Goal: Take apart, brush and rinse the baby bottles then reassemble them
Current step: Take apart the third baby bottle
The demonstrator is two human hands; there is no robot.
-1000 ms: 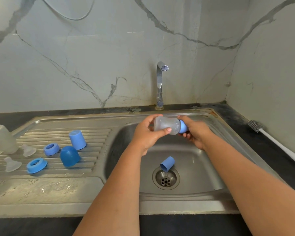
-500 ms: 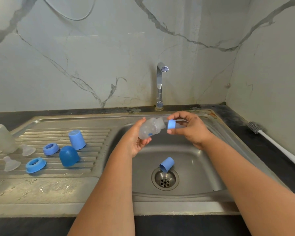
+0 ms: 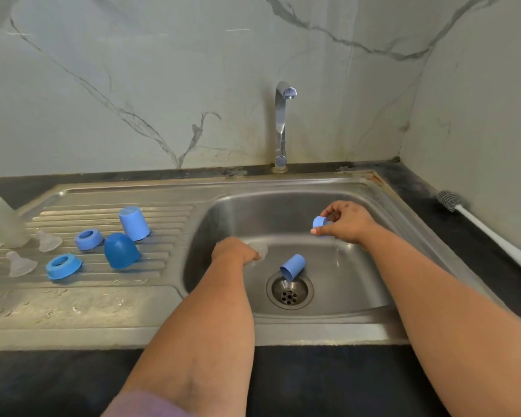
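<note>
Blue ring (image 3: 320,221) unscrewed, in right hand (image 3: 348,222); left hand (image 3: 233,251) lowered bottle (image 3: 258,249) into sink (image 3: 337,329).

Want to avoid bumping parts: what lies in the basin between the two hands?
In the head view, between the left hand and right hand is bare sink wall; the blue cap lies just below that line, by the drain.

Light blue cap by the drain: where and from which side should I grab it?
The light blue cap lies tilted on its side in the sink basin, open end toward the camera. Probably best to come from above and pinch across its round side wall mid-length.
</note>
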